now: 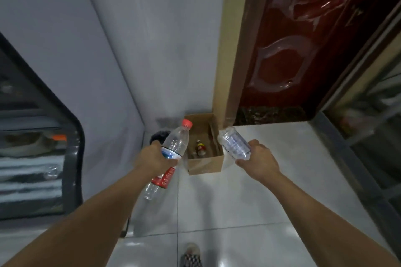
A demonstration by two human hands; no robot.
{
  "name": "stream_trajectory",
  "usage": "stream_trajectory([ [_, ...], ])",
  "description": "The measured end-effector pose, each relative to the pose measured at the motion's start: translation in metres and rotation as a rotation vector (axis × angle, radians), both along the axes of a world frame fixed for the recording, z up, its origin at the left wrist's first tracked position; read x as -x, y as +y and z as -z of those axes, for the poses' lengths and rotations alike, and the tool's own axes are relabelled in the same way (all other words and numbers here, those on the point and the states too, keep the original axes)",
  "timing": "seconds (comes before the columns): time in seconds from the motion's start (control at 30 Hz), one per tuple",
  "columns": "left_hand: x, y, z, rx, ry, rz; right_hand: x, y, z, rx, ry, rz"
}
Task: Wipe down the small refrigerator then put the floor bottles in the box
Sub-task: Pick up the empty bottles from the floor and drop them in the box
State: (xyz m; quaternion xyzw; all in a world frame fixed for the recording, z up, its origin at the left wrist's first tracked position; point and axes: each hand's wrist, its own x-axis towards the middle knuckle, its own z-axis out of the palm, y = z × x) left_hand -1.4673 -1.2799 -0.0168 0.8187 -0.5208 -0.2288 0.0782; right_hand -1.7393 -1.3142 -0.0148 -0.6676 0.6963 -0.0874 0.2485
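Above the box, each hand grips a bottle: left cap-up, right tilted.

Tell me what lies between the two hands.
In the head view, the open cardboard box lies between the left hand and right hand, a small bottle inside.

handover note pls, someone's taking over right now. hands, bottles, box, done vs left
Left hand: holds a red-capped clear bottle; a red-labelled bottle shows beneath it, grip unclear.
Right hand: holds a clear bottle.
Cardboard box: open, on the floor by the door frame, one small bottle inside.
Done: bottles picked up.
Left: drop held bottles into the box. Fridge wipe can't be judged.
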Motion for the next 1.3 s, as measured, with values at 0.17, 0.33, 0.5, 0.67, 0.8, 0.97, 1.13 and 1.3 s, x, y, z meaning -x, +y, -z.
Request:
stream_trajectory([
  [0.17, -0.013, -0.072, 0.028, -0.013, 0.06, -0.113, -0.014, -0.086, 0.022, -0.027, 0.015, -0.035],
  [0.33, -0.008, -0.154, 0.063, -0.074, 0.114, -0.1, -0.029, -0.171, 0.048, -0.101, 0.013, -0.032],
  [0.5, -0.003, -0.223, 0.098, -0.158, 0.221, -0.121, -0.043, -0.246, 0.08, -0.181, -0.045, -0.005],
  [0.67, 0.005, -0.282, 0.14, -0.235, 0.281, -0.174, -0.054, -0.316, 0.126, -0.28, -0.095, -0.014],
  [0.8, 0.02, -0.321, 0.182, -0.258, 0.313, -0.292, -0.06, -0.366, 0.17, -0.391, -0.131, -0.054],
  [0.97, 0.037, -0.361, 0.24, -0.335, 0.307, -0.424, -0.066, -0.419, 0.238, -0.516, -0.141, -0.098],
  [1.13, 0.043, -0.398, 0.315, -0.349, 0.307, -0.537, -0.081, -0.452, 0.328, -0.599, -0.203, -0.04],
  [1.3, 0.046, -0.422, 0.407, -0.389, 0.253, -0.576, -0.102, -0.453, 0.43, -0.602, -0.205, -0.018],
])
